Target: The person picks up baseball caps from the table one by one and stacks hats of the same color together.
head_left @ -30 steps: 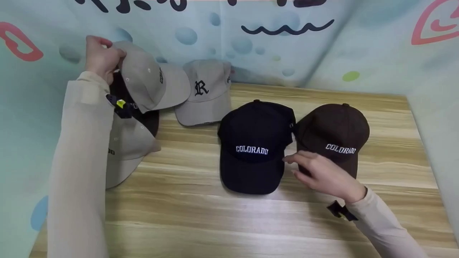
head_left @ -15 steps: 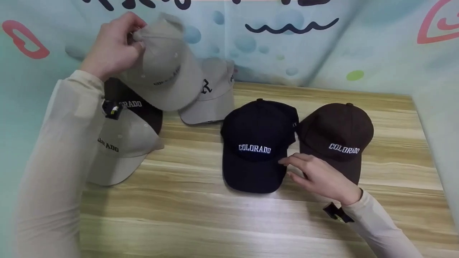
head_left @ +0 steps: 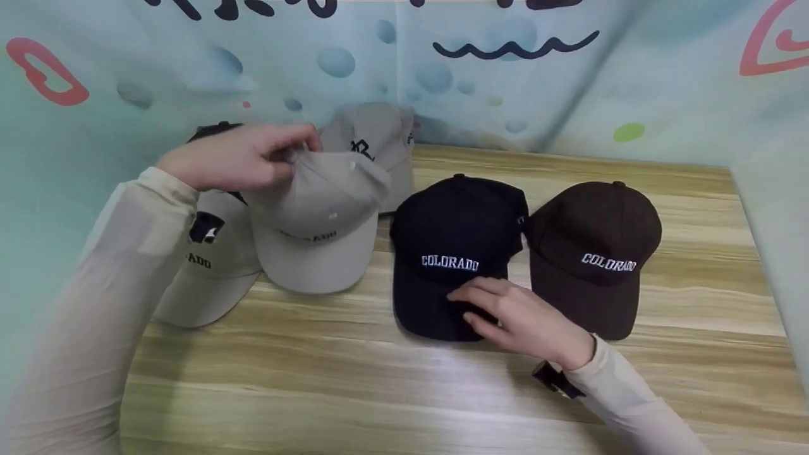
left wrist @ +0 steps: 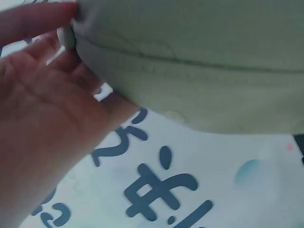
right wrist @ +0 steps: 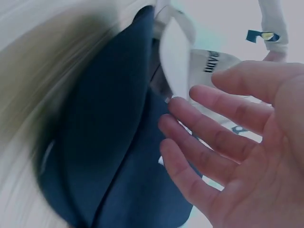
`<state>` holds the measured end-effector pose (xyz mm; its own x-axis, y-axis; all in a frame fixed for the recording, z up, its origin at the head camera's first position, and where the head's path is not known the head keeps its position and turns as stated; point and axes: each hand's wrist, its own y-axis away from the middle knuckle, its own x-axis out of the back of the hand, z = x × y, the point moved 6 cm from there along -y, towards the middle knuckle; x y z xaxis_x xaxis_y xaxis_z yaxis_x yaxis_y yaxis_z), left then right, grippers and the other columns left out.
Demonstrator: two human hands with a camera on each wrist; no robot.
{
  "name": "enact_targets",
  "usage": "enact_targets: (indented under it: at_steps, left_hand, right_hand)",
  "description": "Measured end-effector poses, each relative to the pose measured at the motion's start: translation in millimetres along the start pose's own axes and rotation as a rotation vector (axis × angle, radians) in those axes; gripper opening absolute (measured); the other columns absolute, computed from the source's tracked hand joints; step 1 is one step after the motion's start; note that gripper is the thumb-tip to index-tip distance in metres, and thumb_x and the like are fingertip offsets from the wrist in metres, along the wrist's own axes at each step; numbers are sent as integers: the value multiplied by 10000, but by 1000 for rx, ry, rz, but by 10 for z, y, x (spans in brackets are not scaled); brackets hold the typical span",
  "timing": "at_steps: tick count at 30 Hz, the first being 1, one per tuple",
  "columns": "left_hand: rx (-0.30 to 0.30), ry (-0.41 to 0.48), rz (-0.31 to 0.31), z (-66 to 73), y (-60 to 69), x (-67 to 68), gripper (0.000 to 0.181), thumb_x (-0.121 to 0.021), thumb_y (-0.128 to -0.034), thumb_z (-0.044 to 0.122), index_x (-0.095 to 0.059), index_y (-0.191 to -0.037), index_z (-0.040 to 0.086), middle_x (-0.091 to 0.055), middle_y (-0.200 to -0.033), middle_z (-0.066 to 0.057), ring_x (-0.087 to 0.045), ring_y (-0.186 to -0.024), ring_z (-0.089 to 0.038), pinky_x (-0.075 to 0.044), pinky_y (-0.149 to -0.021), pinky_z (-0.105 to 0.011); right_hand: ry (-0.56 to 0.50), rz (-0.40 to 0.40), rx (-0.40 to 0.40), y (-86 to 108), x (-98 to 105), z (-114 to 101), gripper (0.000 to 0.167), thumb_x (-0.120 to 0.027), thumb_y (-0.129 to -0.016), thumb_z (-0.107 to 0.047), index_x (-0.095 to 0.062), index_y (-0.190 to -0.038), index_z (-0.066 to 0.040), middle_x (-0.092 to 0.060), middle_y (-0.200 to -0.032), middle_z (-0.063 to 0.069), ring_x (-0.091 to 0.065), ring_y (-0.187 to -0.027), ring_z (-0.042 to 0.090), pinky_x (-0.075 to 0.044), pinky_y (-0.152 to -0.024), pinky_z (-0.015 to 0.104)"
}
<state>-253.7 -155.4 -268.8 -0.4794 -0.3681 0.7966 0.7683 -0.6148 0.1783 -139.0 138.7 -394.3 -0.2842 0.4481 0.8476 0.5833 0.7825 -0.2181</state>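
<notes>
My left hand [head_left: 243, 155] pinches a light grey cap [head_left: 316, 208] by the top of its crown, brim toward me. In the left wrist view the thumb and fingers grip the top of this cap [left wrist: 190, 71]. Over the brim of the dark navy cap [head_left: 452, 221], marked COLORADO, my right hand [head_left: 521, 316] hovers with loosely bent fingers. The right wrist view shows this hand [right wrist: 237, 137] holding nothing beside the navy cap [right wrist: 104, 128]; whether it touches the cap I cannot tell.
A brown COLORADO cap [head_left: 594, 234] sits right of the navy one. Another grey cap [head_left: 218, 278] lies left, partly behind my sleeve, with a dark cap [head_left: 218, 129] behind it. A grey cap with an R [head_left: 379, 126] leans at the back on the wooden table [head_left: 379, 392].
My left hand has lifted the grey cap from the back left and carried it right and toward me, turning its brim forward. My right hand has moved left over the navy brim.
</notes>
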Motion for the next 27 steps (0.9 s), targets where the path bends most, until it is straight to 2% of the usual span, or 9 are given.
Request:
enact_targets:
  at_steps: [3,6,13,16,19,24,27]
  left_hand:
    - [-2,21,-44,-74,-67,-125,347,-448,-855,-38,-551,-1142,129,-542,-973,-112,-491,-840,-251,-394,-703,-413]
    - [-8,44,-84,-139,-154,-258,348,-443,-836,-39,-545,-1130,117,-477,-882,-96,-453,-800,-238,-366,-695,-390]
    - [3,138,-169,-221,-287,-542,306,-425,-875,-8,-479,-1169,58,-503,-1060,-142,-464,-959,-274,-358,-798,-392]
    - [11,175,-173,-251,-300,-615,307,-417,-862,-21,-468,-1156,51,-492,-1020,-140,-460,-949,-271,-354,-792,-377]
    - [2,126,-149,-276,-334,-648,312,-403,-859,-32,-476,-1150,53,-508,-975,-144,-475,-900,-276,-364,-770,-379]
    - [-20,-87,-93,-325,-454,-659,296,-379,-894,-14,-497,-1157,57,-575,-1030,-178,-508,-930,-323,-400,-821,-451]
    - [-25,-139,-62,-363,-533,-666,239,-371,-900,-7,-505,-1088,55,-570,-969,-169,-507,-921,-344,-405,-808,-478]
  right_hand:
    - [14,-32,10,-114,-71,-87,276,-624,-926,-136,-639,-1191,-61,-627,-1135,49,-600,-1050,183,-481,-880,366]
    - [42,-82,-14,-232,-175,-174,319,-621,-936,-186,-630,-1231,-62,-620,-1182,72,-588,-1092,207,-465,-902,403]
    - [66,-180,-81,-473,-360,-373,432,-631,-938,-248,-577,-1327,-66,-521,-1355,114,-492,-1233,268,-419,-951,486]
    - [86,-238,-102,-557,-409,-405,476,-633,-935,-282,-550,-1356,-77,-484,-1397,113,-450,-1275,287,-402,-960,527]
    - [131,-281,-133,-652,-467,-400,507,-640,-924,-321,-539,-1368,-97,-474,-1409,106,-433,-1291,292,-395,-967,526]
    - [243,-354,-164,-849,-623,-391,535,-636,-915,-363,-526,-1373,-109,-472,-1408,93,-428,-1295,285,-410,-951,464]
    - [289,-399,-188,-972,-710,-378,553,-625,-918,-374,-508,-1388,-107,-455,-1424,88,-426,-1298,287,-411,-951,450]
